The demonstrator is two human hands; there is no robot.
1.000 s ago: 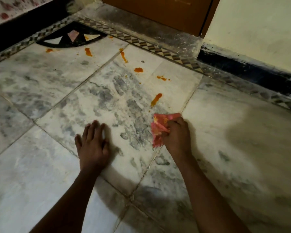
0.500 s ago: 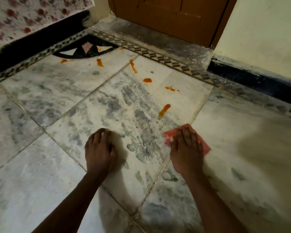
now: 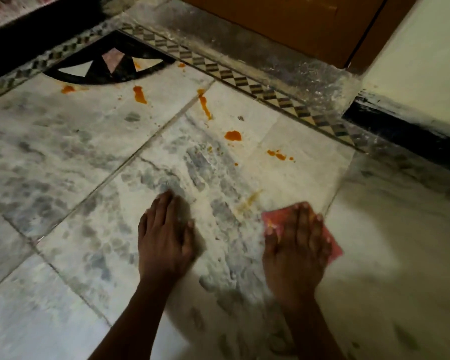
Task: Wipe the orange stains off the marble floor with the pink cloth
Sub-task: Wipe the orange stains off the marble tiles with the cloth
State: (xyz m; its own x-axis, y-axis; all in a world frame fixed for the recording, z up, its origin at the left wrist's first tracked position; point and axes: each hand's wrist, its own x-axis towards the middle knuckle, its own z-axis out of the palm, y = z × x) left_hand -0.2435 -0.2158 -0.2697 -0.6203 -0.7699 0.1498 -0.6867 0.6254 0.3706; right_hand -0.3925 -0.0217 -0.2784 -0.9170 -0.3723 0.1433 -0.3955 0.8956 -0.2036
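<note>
Palms on marble floor (image 3: 63,157): right hand (image 3: 296,245) flat, fingers spread, pressing pink cloth (image 3: 276,222); left hand (image 3: 164,235) flat, empty; orange stains (image 3: 233,135) toward 12 o'clock.

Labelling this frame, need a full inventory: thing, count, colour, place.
floor: one, grey-white marble, whole foreground
stains: about six, bright orange, far half of floor
smear: one, faint orange, just beyond the cloth
cloth: one, pink, flat under right hand
border: one, black-and-white chequered strip, along far edge
door: one, brown, top centre
wall: one, cream, top right
left hand: flat on floor, empty
right hand: pressing the cloth
</note>
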